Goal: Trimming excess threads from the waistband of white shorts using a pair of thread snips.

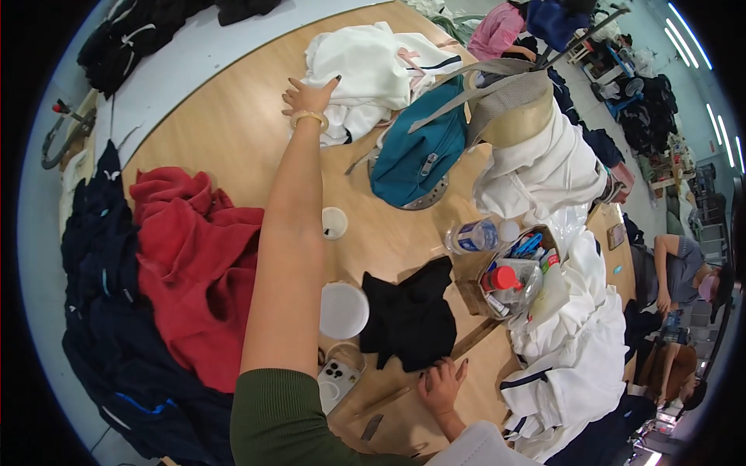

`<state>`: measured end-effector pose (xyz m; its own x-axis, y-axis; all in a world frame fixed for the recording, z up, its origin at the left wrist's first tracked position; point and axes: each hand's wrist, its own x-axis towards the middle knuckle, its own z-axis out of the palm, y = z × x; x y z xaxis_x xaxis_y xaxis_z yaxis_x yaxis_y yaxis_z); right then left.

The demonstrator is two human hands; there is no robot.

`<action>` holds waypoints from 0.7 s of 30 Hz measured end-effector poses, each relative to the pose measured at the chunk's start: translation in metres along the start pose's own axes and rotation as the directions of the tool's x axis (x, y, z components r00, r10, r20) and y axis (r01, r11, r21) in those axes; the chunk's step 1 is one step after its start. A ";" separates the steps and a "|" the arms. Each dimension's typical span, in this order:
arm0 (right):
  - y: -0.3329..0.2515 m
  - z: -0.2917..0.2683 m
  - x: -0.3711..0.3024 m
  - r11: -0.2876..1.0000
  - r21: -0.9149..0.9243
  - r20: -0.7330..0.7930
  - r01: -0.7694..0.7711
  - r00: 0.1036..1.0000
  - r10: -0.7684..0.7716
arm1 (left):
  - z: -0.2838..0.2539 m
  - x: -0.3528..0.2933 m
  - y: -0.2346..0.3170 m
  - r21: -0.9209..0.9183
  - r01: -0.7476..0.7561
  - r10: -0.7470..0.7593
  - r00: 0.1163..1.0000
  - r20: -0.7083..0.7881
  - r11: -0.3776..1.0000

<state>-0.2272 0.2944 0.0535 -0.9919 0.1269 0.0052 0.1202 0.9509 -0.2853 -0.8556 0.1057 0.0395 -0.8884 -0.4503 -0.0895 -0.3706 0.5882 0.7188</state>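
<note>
My left arm, in a green sleeve, stretches far across the table. Its hand (311, 99), with a pale bangle at the wrist, has its fingers spread at the left edge of a heap of white garments (361, 66). My right hand (441, 384) rests low on the tabletop with fingers apart, by the lower edge of a black cloth piece (408, 314). Nothing shows in either hand. A white round lid (344, 311) lies beside the black cloth. Below it is a phone (338, 382) with several camera lenses, partly covered by my sleeve.
Red cloth (198, 264) and dark navy garments (97, 311) lie to the left. A teal bag (420, 147) stands beyond a small white cup (334, 223). Rightward are a plastic bottle (472, 235), a box of supplies (468, 283) and white garments (571, 365). Other people sit at the right.
</note>
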 end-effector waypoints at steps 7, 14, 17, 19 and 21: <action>-0.016 -0.004 0.002 1.000 0.006 0.023 0.006 1.000 -0.006 | 0.015 0.039 -0.009 -0.319 0.042 0.076 0.934 0.349 0.947; -0.011 -0.002 0.002 1.000 0.008 -0.005 0.016 1.000 -0.016 | -0.080 0.043 0.021 -0.912 0.353 0.307 0.862 0.404 0.210; -0.002 -0.005 0.004 0.999 -0.037 -0.033 0.001 0.999 -0.002 | -0.176 0.031 0.059 -0.975 0.194 0.288 0.933 0.218 0.111; -0.003 -0.008 0.004 0.998 -0.062 -0.024 -0.020 1.000 0.018 | -0.248 0.009 0.076 -0.994 -0.075 0.289 0.956 -0.047 0.086; -0.007 -0.006 0.002 0.999 -0.037 -0.041 -0.005 0.999 0.004 | -0.334 0.007 0.077 -0.969 -0.204 0.397 0.908 -0.133 0.140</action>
<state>-0.2299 0.2898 0.0611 -0.9889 0.1418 0.0436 0.1266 0.9599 -0.2501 -0.7999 -0.0766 0.3244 -0.9177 -0.2647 0.2963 0.3917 -0.4771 0.7867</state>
